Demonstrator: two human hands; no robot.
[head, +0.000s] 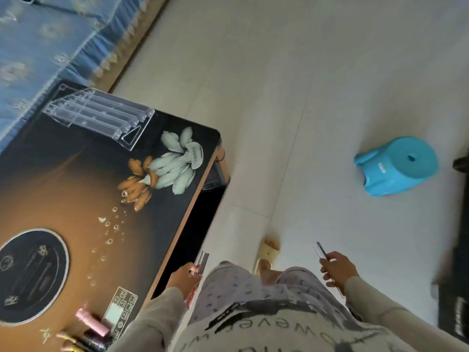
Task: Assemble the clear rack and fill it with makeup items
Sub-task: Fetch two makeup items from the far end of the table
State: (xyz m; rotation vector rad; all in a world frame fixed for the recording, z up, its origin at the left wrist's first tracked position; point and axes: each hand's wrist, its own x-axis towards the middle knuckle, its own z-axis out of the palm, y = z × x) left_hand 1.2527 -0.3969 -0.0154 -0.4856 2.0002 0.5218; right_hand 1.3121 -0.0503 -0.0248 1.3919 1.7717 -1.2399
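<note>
The clear rack (99, 115) stands on the far end of the dark flowered table (76, 189), its stepped rows holding nothing I can see. My left hand (184, 276) grips a slim pink-and-clear makeup stick (200, 262) beside the table's right edge. My right hand (338, 271) holds a thin dark pencil-like stick (320, 250) out over the floor. Several more makeup tubes (88, 331), pink, gold and dark, lie at the table's near corner.
A blue plastic stool (398, 168) lies on the pale tiled floor to the right. A blue patterned sofa (38, 41) runs behind the table. A tan slipper (269, 250) sits by my legs. Dark furniture (454, 295) edges the right side.
</note>
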